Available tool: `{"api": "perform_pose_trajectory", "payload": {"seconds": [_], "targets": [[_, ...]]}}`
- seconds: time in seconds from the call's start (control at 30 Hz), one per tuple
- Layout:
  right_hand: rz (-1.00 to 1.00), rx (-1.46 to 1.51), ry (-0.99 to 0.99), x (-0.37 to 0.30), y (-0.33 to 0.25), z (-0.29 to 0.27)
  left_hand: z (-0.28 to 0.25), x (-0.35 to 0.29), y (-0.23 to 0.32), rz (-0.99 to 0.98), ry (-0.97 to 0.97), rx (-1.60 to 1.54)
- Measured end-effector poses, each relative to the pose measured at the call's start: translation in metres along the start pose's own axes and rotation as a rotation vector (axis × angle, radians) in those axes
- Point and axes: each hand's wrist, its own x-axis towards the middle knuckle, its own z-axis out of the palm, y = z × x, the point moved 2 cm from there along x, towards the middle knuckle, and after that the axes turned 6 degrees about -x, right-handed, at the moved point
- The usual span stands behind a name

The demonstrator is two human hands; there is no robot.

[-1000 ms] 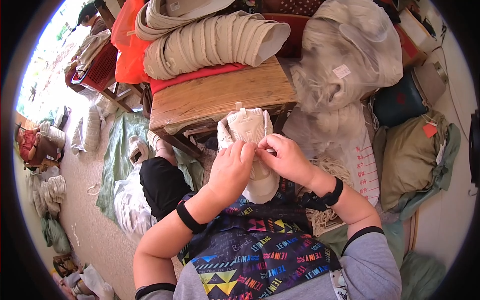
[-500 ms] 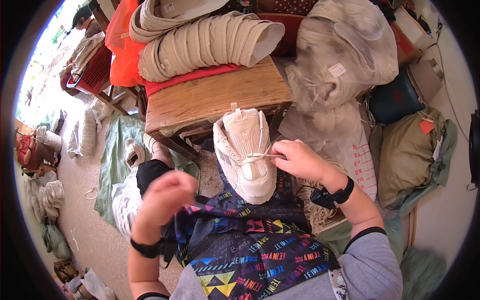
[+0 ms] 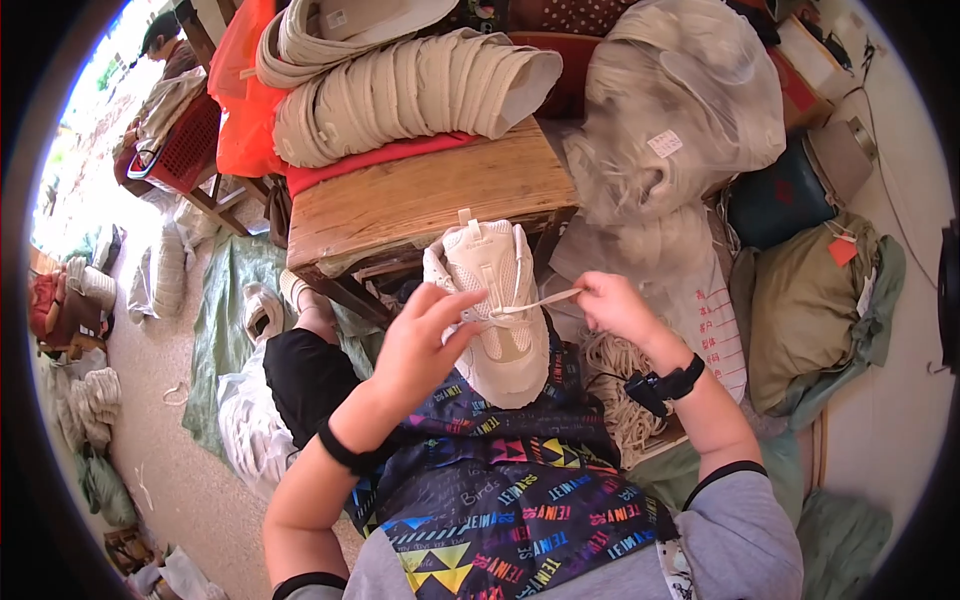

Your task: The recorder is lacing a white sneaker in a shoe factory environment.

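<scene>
A cream sneaker [image 3: 497,300] rests on my lap, toe toward me, heel tab pointing at the wooden table. My right hand [image 3: 608,305] pinches a flat beige lace [image 3: 545,300] and holds it taut out to the right of the shoe. My left hand [image 3: 418,345] lies against the shoe's left side, with its fingertips on the lacing where the lace leaves the eyelets. A dark band circles each wrist.
A low wooden table [image 3: 420,205] stands just beyond the shoe, stacked with beige shoe uppers [image 3: 400,95]. A clear bag of pale material [image 3: 680,110] and olive sacks [image 3: 810,300] sit at the right. A bundle of laces [image 3: 615,385] lies by my right knee. Another person [image 3: 165,40] is at the far left.
My left hand came back up from my lap to the shoe's lacing. My right hand drew the lace farther out to the right.
</scene>
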Motion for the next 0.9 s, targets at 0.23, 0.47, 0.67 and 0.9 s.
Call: {"api": "perform_pose_trajectory", "payload": {"seconds": [0.23,0.47,0.67,0.9], "targets": [[0.076,1.113,0.182,-0.002,0.032,-0.023,0.02,0.003,-0.011,0.09,-0.059,-0.062],[0.395,1.707,0.513,0.007,0.202,-0.093,-0.097,-0.075,-0.052,-0.316,0.399,-1.804],[0.596,1.551,0.733,-0.044,0.303,-0.147,-0.403,-0.381,-0.187,-0.012,1.034,-1.636],[0.594,1.282,1.045,-0.169,0.43,-0.191,-0.425,-0.526,-0.171,-0.856,1.36,0.148]]}}
